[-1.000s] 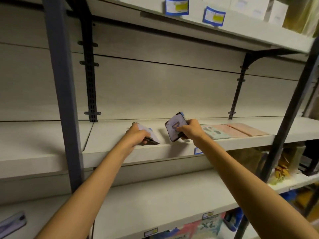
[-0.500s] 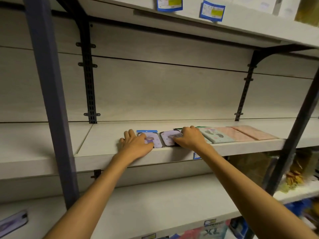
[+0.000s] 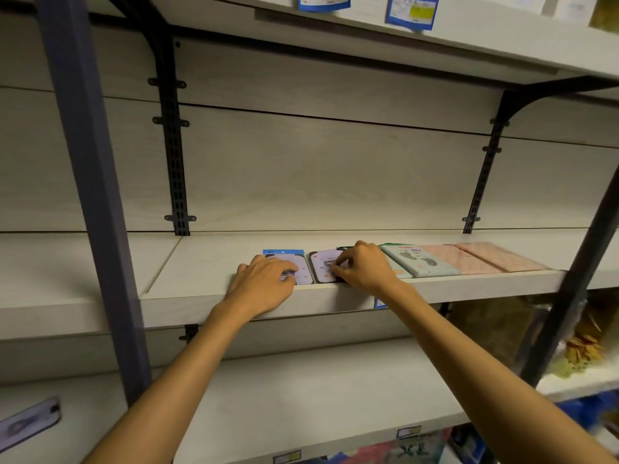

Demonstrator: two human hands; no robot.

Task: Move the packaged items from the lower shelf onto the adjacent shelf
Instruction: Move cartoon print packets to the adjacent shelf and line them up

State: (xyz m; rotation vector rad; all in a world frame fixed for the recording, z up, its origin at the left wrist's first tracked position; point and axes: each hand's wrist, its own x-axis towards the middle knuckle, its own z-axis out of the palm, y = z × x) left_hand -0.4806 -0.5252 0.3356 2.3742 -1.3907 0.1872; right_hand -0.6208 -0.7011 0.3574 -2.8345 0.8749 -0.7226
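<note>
Two lilac packaged cards lie flat side by side near the front edge of the middle shelf [image 3: 214,262]. My left hand [image 3: 259,288] covers the near end of the left lilac package [image 3: 303,275], which has a blue top, and my fingertips press on it. On the right lilac package [image 3: 322,262], my right hand [image 3: 366,267] has curled fingers pinching the front part. To the right, a green package with footprints [image 3: 420,261] and two pink packages [image 3: 469,262] lie in a row. A further lilac package [image 3: 30,420] lies on the lower shelf [image 3: 301,380] at far left.
A grey upright post [image 3: 90,195] stands at the left, and a dark one [image 3: 576,279] at the right. Black bracket rails [image 3: 174,145] run up the back panel. The top shelf [image 3: 469,31] carries blue price tags [image 3: 412,10]. Bagged goods [image 3: 586,339] sit at lower right.
Both hands have lowered their lilac packages from a raised, tilted hold down flat onto the middle shelf. The camera has moved closer and tilted up a little.
</note>
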